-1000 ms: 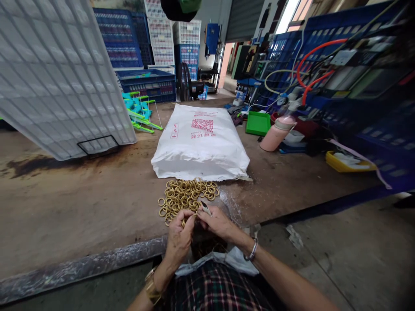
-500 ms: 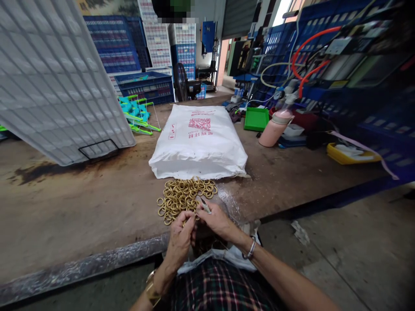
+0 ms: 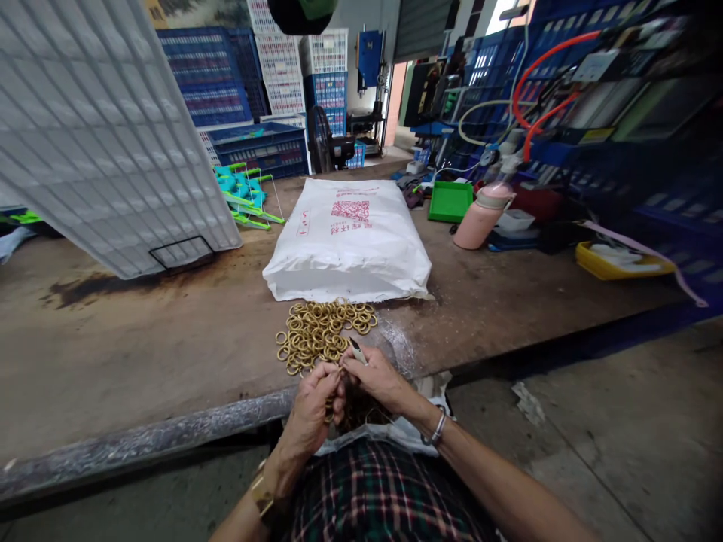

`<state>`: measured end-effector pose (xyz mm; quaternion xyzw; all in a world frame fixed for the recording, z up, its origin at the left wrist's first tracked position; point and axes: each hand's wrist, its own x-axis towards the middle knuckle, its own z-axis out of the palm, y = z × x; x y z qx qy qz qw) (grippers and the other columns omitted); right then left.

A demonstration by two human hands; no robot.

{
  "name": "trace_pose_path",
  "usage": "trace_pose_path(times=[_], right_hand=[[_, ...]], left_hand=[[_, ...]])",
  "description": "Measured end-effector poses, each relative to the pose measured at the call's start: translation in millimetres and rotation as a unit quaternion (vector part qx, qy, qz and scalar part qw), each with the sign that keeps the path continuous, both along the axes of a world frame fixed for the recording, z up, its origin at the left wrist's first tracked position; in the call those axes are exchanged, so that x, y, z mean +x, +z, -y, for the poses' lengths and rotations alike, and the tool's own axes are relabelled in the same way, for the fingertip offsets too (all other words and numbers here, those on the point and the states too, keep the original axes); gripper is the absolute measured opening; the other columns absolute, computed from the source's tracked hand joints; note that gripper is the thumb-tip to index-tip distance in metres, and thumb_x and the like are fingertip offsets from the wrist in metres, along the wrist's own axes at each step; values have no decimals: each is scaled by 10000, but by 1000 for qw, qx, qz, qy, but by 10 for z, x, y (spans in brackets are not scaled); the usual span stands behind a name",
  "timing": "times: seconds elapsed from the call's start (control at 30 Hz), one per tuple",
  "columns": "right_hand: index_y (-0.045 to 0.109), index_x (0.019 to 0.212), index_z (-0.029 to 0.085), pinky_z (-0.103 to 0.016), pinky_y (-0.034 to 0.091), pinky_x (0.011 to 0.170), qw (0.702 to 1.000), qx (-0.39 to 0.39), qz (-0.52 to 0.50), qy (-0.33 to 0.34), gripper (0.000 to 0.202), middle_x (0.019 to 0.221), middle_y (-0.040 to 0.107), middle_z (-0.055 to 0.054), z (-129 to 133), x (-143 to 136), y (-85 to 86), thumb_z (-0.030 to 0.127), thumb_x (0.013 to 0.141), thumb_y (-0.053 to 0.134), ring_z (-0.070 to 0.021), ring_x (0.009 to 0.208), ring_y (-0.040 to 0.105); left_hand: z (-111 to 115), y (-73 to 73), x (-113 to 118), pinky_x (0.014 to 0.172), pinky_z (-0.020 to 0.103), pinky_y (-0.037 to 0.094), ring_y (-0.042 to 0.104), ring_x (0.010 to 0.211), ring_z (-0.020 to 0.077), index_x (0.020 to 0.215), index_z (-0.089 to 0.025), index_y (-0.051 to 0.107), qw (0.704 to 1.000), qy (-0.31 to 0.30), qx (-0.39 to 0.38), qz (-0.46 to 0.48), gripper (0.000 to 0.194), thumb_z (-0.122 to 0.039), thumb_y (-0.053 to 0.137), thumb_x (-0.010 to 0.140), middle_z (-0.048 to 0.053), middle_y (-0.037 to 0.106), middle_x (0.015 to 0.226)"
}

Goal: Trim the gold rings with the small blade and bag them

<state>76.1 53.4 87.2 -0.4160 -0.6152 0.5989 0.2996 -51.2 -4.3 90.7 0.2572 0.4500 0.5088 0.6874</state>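
Note:
My left hand (image 3: 313,399) is closed just over the table's front edge, with a gold-coloured ring (image 3: 329,411) showing at its curled fingers. Its thumb and forefinger pinch close to the fingertips of my right hand (image 3: 379,374). Held in that right hand is a small knife (image 3: 358,351), its dark tip pointing up and away from me. Whatever lies between the two sets of fingertips is too small to make out. Just beyond my hands a loose pile of gold-coloured rings (image 3: 316,331) covers the tabletop.
Behind the rings lies a white printed sack (image 3: 350,252). A ribbed white crate (image 3: 129,135) stands at the left, near bright green and turquoise plastic parts (image 3: 248,199). To the right are a green tray (image 3: 450,202), a pink bottle (image 3: 480,218) and a yellow tray (image 3: 621,262).
The view has shifted slightly. My hands have drawn a little nearer to me, away from the pile, and a ring now shows more plainly under my left fingers.

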Motion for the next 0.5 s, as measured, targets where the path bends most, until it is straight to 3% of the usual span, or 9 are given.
trace_pose_path(times=[0.27,0.37,0.5], right_hand=[[533,768,178,-189,314,506,998,36,28,-41,133,549,432,60,6,78,-33,225,803,414,-82,505,381],[533,768,177,-201,325,536,988,111,93,-47,142,595,485,39,28,100,-23,187,799,394,-95,539,415],[538,799,177,-227,314,589,952,226,207,15,166,673,552,-6,93,109,-19,110,750,394,-120,594,452]], left_hand=[[9,14,21,349,135,264,385,397,25,752,-171,487,997,-16,-12,68,241,-343,654,727,-63,473,582],[2,28,15,353,137,267,384,403,28,742,-173,481,998,-11,-2,62,257,-356,660,719,-64,473,582],[-24,17,27,361,144,283,383,403,33,724,-178,475,1000,5,15,9,288,-405,653,715,-69,475,566]])
